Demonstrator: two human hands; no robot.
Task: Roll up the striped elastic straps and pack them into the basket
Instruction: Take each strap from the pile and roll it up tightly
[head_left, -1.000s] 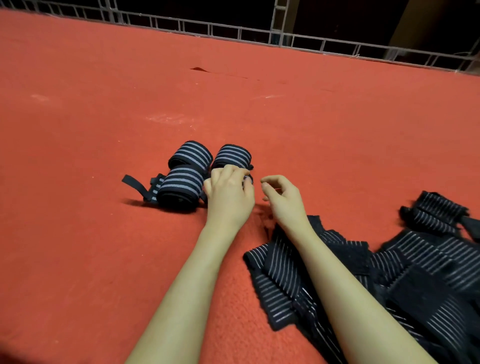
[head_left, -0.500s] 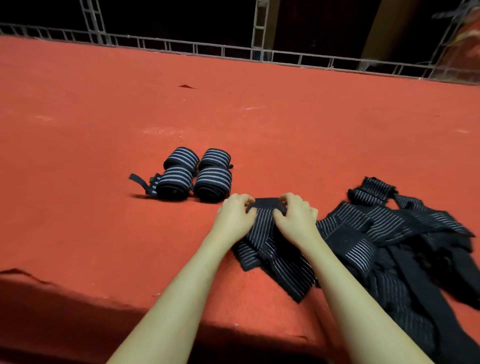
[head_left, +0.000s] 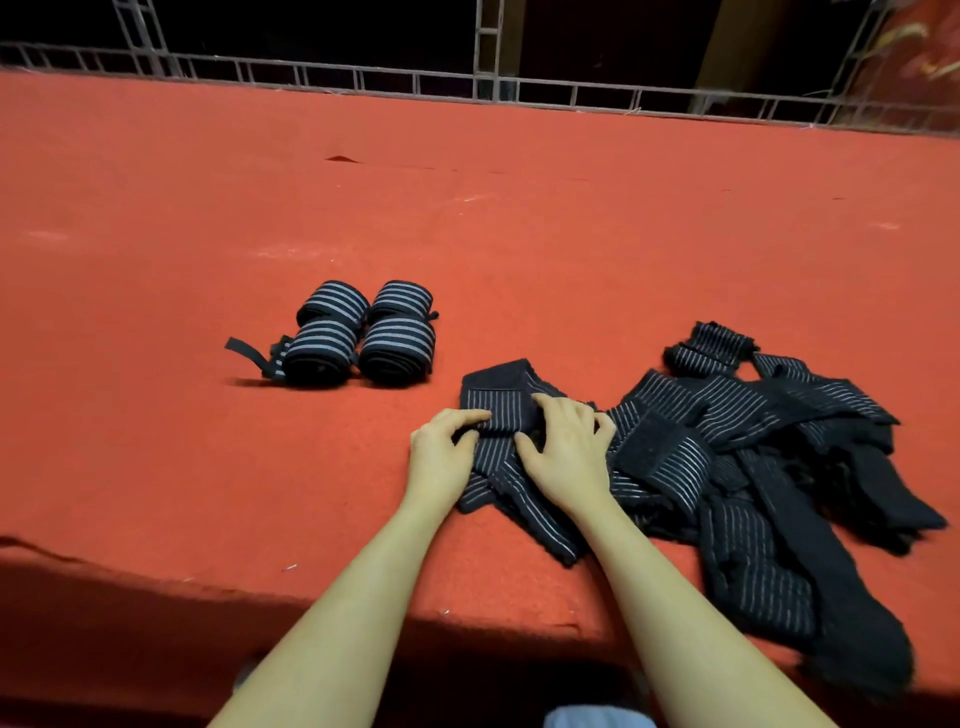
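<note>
Item 1: left hand (head_left: 441, 457), fingers curled onto the near edge of a flat striped strap (head_left: 501, 400), pinching it. Item 2: right hand (head_left: 569, 457), fingers spread and bent, pressing the same strap from its right side. Item 3: loose strap pile (head_left: 753, 467), just right of the right hand, touching the held strap. Item 4: four rolled straps (head_left: 358, 335), beyond and left of the left hand, touching one another. Support: red cloth surface (head_left: 571, 234). Far edge: metal railing (head_left: 488, 85).
</note>
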